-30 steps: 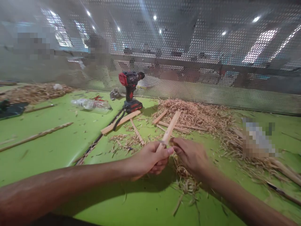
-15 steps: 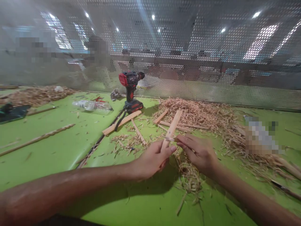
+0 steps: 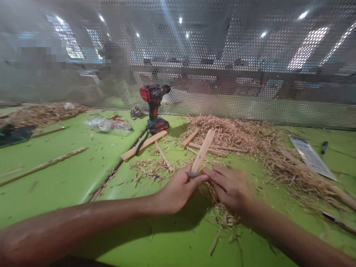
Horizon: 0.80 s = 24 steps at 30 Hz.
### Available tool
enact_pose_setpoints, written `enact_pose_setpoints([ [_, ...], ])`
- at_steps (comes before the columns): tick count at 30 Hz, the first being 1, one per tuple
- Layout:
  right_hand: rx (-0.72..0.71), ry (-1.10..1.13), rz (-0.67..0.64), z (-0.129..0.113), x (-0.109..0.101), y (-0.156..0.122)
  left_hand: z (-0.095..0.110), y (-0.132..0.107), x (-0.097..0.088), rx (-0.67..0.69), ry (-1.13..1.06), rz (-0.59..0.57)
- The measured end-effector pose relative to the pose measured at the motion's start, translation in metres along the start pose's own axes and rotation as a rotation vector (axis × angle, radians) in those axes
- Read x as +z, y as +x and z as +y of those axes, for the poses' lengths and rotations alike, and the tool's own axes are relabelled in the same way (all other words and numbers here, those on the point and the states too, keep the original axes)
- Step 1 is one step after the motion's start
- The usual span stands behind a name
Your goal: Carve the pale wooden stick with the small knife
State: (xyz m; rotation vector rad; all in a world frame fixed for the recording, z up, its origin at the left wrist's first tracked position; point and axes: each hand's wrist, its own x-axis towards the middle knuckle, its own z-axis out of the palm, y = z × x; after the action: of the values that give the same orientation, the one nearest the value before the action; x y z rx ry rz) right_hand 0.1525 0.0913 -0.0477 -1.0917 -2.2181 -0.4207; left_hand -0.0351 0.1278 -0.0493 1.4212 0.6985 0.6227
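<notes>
My left hand (image 3: 180, 189) is closed round the lower end of a flat, pale wooden strip (image 3: 204, 150), which points up and away from me. Across the strip, close by my left thumb, lies the short blade of a carving knife (image 3: 191, 174). My right hand (image 3: 229, 185) grips this knife; its fingers hide most of the handle. The two hands are almost touching. Beneath them, curled wood shavings (image 3: 226, 217) lie on the green tabletop (image 3: 155, 237).
A red and black cordless drill (image 3: 154, 107) stands at the back beside a wooden slat (image 3: 144, 145). A plastic bottle (image 3: 109, 125) lies left of it. A large shavings pile (image 3: 233, 133) spreads before the perforated metal screen (image 3: 211, 85). Another knife (image 3: 338, 222) rests at the right.
My right hand has drawn the knife down along the strip, toward me and my left thumb. My left hand and the strip have hardly moved.
</notes>
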Motion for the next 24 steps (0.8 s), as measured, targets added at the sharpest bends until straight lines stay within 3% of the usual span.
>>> enact_pose_setpoints([
  [6,0.072,0.029,0.024,0.013,-0.003,0.001,0.002,-0.001,-0.002,-0.036,0.008,-0.064],
  [13,0.148,-0.006,-0.050,0.021,-0.005,-0.002,-0.005,0.002,-0.004,-0.058,-0.090,-0.111],
  [20,0.125,-0.029,-0.032,0.028,-0.010,-0.001,-0.013,0.000,-0.004,-0.058,0.013,-0.058],
  [24,0.201,-0.031,0.114,0.055,-0.017,-0.005,-0.016,-0.009,0.000,-0.114,0.034,-0.130],
])
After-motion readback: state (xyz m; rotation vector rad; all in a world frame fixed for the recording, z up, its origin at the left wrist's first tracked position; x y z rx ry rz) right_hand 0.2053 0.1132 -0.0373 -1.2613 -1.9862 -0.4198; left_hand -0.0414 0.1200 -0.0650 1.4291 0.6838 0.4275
